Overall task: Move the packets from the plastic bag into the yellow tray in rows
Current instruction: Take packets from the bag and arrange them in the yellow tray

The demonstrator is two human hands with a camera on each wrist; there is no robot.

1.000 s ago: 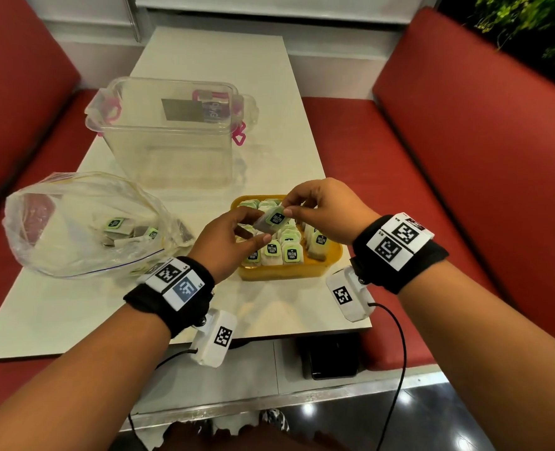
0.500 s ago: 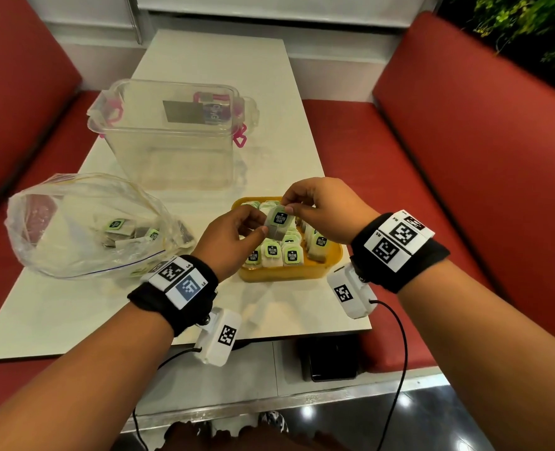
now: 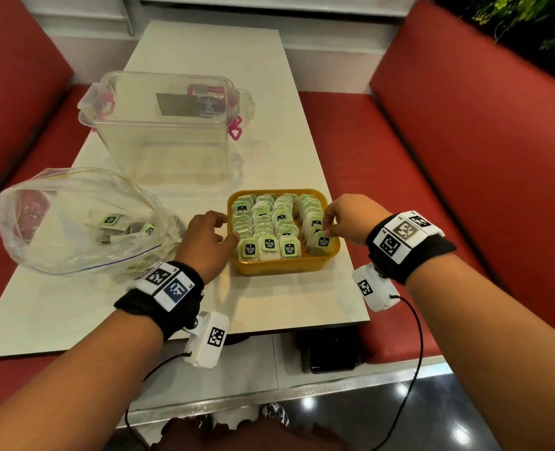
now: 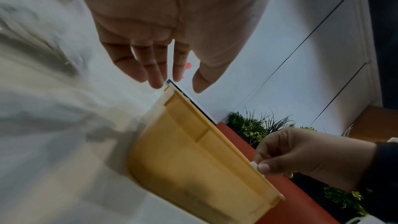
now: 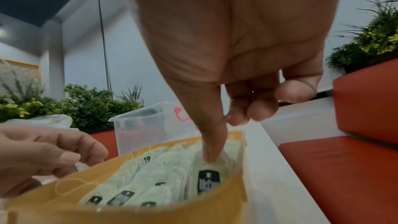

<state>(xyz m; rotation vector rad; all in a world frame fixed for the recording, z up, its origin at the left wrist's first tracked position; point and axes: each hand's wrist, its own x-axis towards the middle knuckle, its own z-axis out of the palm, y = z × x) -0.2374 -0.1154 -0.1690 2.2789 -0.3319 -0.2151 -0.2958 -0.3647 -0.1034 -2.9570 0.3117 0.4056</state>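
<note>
Your hands have parted since a second ago: your right hand (image 3: 347, 219) now pinches a packet (image 3: 321, 244) into the rightmost row of the yellow tray (image 3: 282, 266), while your left hand (image 3: 209, 240), fingers loosely spread, holds nothing beside the plastic bag (image 3: 74, 222).

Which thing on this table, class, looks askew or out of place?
Nothing is spilled or damaged. The packets in the yellow tray stand in four tidy rows; only the front packet of the rightmost row sits slightly tilted, where the right hand pinches it. A few packets remain in the plastic bag.
</note>
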